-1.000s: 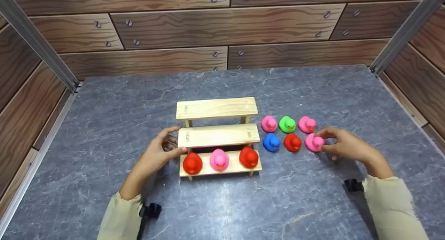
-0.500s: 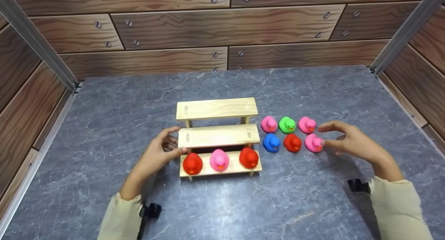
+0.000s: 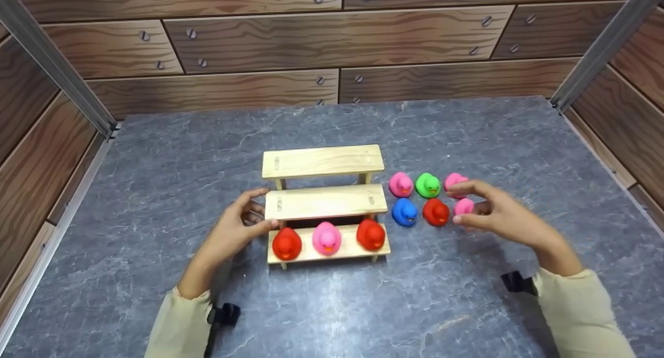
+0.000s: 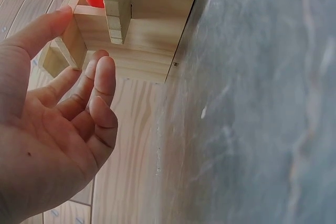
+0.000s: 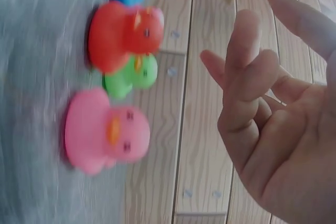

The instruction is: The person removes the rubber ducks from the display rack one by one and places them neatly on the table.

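A three-tier wooden stand (image 3: pixel 327 202) stands on the grey tabletop. My left hand (image 3: pixel 241 223) holds the left end of its middle tier, thumb at the front corner and index finger at the back. On the lowest tier sit a red rubber duck (image 3: pixel 287 244), a pink duck (image 3: pixel 327 238) and another red duck (image 3: pixel 371 234). My right hand (image 3: pixel 498 212) hovers with fingers apart and nothing between them, partly covering the front-right pink duck (image 3: pixel 463 206) and the pink duck (image 3: pixel 454 182) behind it. In the right wrist view, the nearest pink duck (image 5: pixel 100 132) stands apart from the fingers.
Right of the stand, a pink duck (image 3: pixel 401 184) and a green duck (image 3: pixel 428 185) stand in the back row. A blue duck (image 3: pixel 404 212) and a red duck (image 3: pixel 436 212) stand in front. Wood-patterned walls (image 3: pixel 332 39) bound the tabletop (image 3: pixel 332 306).
My right hand has let go of the front-right pink duck, drawn back to the right, then moved left above the ducks. The left hand and the ducks stay in place.
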Demonstrator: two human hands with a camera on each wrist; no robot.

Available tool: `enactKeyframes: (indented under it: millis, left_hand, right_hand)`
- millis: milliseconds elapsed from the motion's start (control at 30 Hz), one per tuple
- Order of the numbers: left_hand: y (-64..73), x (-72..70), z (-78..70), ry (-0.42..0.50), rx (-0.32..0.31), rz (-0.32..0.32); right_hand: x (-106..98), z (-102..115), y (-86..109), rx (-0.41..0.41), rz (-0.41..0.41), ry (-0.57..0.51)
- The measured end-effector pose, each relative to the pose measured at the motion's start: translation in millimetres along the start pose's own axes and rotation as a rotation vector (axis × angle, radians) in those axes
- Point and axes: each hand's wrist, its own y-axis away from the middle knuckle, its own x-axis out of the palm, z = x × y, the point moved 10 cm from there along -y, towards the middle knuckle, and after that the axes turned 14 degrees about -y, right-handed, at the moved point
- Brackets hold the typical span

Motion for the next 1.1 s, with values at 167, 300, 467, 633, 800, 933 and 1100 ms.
enactKeyframes:
  millis: [167, 300, 467, 633, 800, 933, 1100]
  left_hand:
    - [0.4, 0.8, 0.4, 0.002, -0.006, 0.005]
    - [0.2, 1.2, 1.1, -0.014, -0.014, 0.005]
    - [0.0, 1.3, 1.1, -0.017, -0.016, 0.005]
    - [-0.3, 0.7, 1.2, -0.022, -0.018, -0.001]
    - [-0.5, 1.2, 2.3, -0.013, -0.020, -0.001]
    - [-0.2, 0.6, 1.8, -0.010, -0.017, -0.004]
    - [-0.2, -0.8, 1.1, -0.022, -0.012, -0.011]
  right_hand:
    - [21, 5, -4.7, -0.010, 0.030, 0.007]
    - [34, 5, -8.4, 0.013, 0.054, -0.023]
    - [46, 6, -11.1, 0.029, 0.071, -0.069]
    - [58, 9, -12.8, 0.012, 0.082, -0.100]
    - [69, 13, -13.6, -0.010, 0.096, -0.107]
    - [78, 17, -13.3, -0.016, 0.092, -0.075]
    - [87, 18, -14.3, -0.025, 0.085, -0.031]
